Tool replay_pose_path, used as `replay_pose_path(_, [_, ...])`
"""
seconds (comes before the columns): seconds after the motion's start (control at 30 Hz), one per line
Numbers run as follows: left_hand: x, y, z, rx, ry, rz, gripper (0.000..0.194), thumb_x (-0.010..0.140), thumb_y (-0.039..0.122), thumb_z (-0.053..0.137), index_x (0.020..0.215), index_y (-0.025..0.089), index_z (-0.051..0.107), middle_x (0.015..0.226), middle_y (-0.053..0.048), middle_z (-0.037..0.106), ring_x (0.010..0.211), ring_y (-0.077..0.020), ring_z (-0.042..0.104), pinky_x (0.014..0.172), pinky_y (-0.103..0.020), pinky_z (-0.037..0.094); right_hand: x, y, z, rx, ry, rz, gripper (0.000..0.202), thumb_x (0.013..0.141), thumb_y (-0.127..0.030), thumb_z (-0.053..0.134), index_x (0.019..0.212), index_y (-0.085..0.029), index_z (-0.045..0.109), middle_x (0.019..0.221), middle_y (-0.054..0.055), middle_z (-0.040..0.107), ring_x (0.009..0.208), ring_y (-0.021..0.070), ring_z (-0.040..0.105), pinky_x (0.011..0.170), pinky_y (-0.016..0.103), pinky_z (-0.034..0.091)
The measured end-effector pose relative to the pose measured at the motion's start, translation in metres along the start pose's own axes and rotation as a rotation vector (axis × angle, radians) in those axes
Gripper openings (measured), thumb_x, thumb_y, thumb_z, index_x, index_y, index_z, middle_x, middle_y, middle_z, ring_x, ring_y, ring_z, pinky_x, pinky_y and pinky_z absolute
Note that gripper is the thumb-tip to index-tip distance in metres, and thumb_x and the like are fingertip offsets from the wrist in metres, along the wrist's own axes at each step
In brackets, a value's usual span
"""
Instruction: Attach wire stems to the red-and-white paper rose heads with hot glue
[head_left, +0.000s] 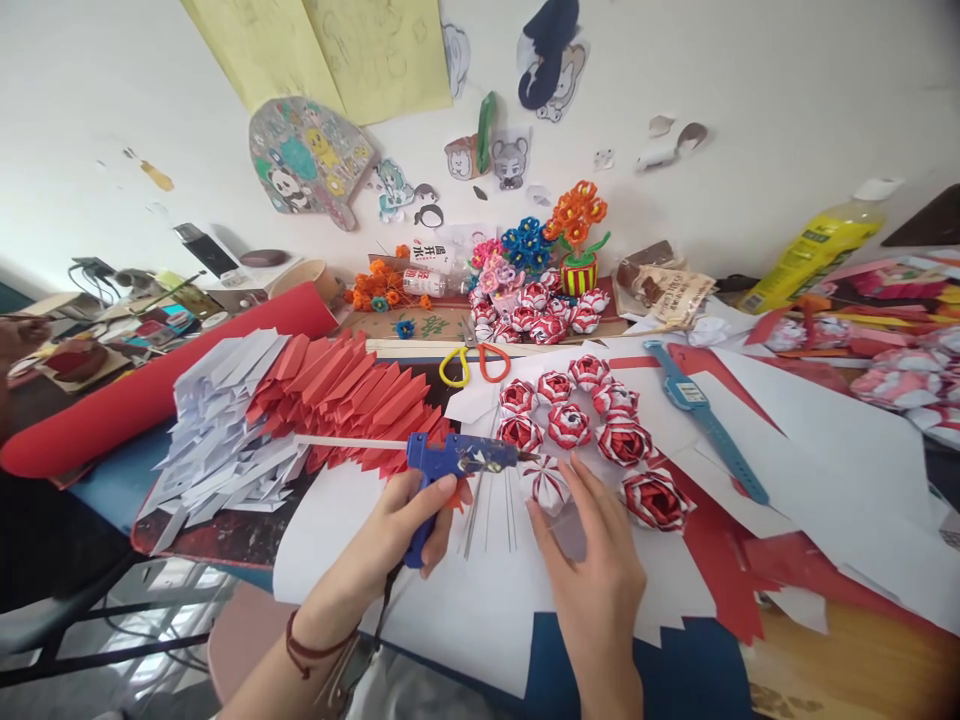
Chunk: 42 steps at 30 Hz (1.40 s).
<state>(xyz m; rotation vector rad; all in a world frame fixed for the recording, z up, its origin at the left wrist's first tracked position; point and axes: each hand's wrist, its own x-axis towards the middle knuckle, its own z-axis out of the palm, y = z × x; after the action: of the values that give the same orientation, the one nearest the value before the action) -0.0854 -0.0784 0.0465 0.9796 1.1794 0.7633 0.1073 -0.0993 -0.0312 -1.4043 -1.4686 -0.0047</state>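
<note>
Blue plastic glue gun [465,455], its front spotted & worn, sits in the left hand [401,520] of a seated person, fingers wrapped round the grip, w/ a pale glue stick [352,441] jutting from the back toward the left. Nozzle [529,456] points right, at the far edge of a striped paper flower [546,488], white w/ dark red bands. Right hand [604,565] has thumb & fingers parted around that flower, tips pinching it at its near & right edges; how firmly, can't tell. Flower is btwn the two hands, over white paper [330,560], w/ thin wires [487,520] to its left. Red-and-white paper roses [570,425] cluster just beyond; a larger rose [658,498] lies right of the group, nr. the right hand. Left side: folded red pieces [352,390] heaped beside folded white pieces [225,430], w/ a red roll [165,375] farther left. Scissors [474,365], one loop yellow, one orange-red, rest on the far side of the gun. Right side: blue wristwatch [701,410] &, farther back, a tilted yellow bottle [817,245]. Orange flowers in a striped pot [579,275] stand far back. Dark bracelet [315,650] circles the left wrist.
</note>
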Motion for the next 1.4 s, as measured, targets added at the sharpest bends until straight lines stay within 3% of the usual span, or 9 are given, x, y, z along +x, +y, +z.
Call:
replay_pose_path(0.1, [0.001,0.005,0.002,-0.049,0.001,-0.001,0.043,0.09,0.054,0.059,0.07,0.017,0.051,0.037,0.007,0.043,0.031,-0.0071,0.041,0.036,-0.019,0.027,0.0,0.0,0.0,0.009,0.007,0.013,0.041,0.087,-0.018,0.071,0.127,-0.017,0.063,0.125,0.01,0.069,0.113,0.023,0.065,0.099,0.038,0.053])
replay_pose_path(0.23, [0.004,0.008,0.007,-0.129,-0.008,-0.005,0.038,0.091,0.05,0.06,0.073,0.017,0.052,0.037,0.008,0.043,0.029,-0.0072,0.041,0.034,-0.018,0.024,0.0,0.0,-0.001,0.013,0.027,0.036,0.038,0.087,-0.018,0.07,0.125,-0.017,0.064,0.124,0.009,0.069,0.112,0.0224,0.066,0.1,0.037,0.052])
replay_pose_path(0.4, [0.011,0.006,0.011,-0.121,-0.061,0.043,0.054,0.093,0.049,0.058,0.052,0.017,0.042,0.036,0.005,0.041,0.031,-0.0063,0.045,0.036,-0.018,0.025,-0.002,0.0,-0.001,0.009,0.042,0.055,0.039,0.088,-0.017,0.069,0.126,-0.019,0.064,0.126,0.009,0.068,0.113,0.0234,0.065,0.099,0.038,0.053])
replay_pose_path(0.53, [0.013,0.002,0.011,-0.138,-0.068,0.042,0.057,0.093,0.05,0.057,0.049,0.017,0.04,0.035,0.005,0.038,0.03,-0.0058,0.044,0.036,-0.018,0.024,-0.001,-0.005,-0.005,0.028,0.091,0.031,0.039,0.087,-0.012,0.069,0.125,-0.019,0.065,0.124,0.011,0.069,0.111,0.0248,0.066,0.097,0.041,0.053])
replay_pose_path(0.63, [0.011,0.0,0.01,-0.167,-0.101,0.037,0.054,0.093,0.05,0.057,0.053,0.016,0.045,0.034,0.005,0.038,0.029,-0.0058,0.043,0.035,-0.018,0.023,-0.001,-0.009,-0.008,0.047,0.138,-0.036,0.041,0.084,-0.005,0.069,0.122,-0.02,0.068,0.101,0.008,0.073,0.088,0.0206,0.067,0.082,0.036,0.055])
replay_pose_path(0.77, [0.005,0.0,0.011,-0.201,-0.172,0.031,0.04,0.093,0.051,0.058,0.079,0.013,0.061,0.036,0.007,0.042,0.029,-0.0072,0.043,0.035,-0.018,0.026,-0.001,-0.013,-0.011,0.073,0.14,-0.094,0.047,0.083,0.0,0.068,0.125,-0.023,0.068,0.083,0.004,0.069,0.071,0.0158,0.06,0.067,0.031,0.049])
replay_pose_path(1.07, [0.003,-0.005,0.015,-0.218,-0.207,0.021,0.039,0.09,0.052,0.061,0.085,0.013,0.061,0.037,0.008,0.043,0.029,-0.0076,0.042,0.033,-0.017,0.029,-0.002,-0.012,-0.013,0.151,0.09,-0.114,0.062,0.082,0.004,0.067,0.138,-0.024,0.059,0.094,0.007,0.071,0.077,0.0161,0.063,0.068,0.03,0.052])
replay_pose_path(1.4, [0.003,-0.006,0.014,-0.186,-0.218,0.004,0.041,0.09,0.055,0.061,0.087,0.014,0.061,0.037,0.007,0.042,0.03,-0.0077,0.04,0.033,-0.018,0.028,-0.005,-0.009,-0.012,0.169,0.107,-0.096,0.06,0.083,0.003,0.066,0.136,-0.026,0.061,0.095,0.006,0.072,0.076,0.0164,0.064,0.064,0.03,0.053])
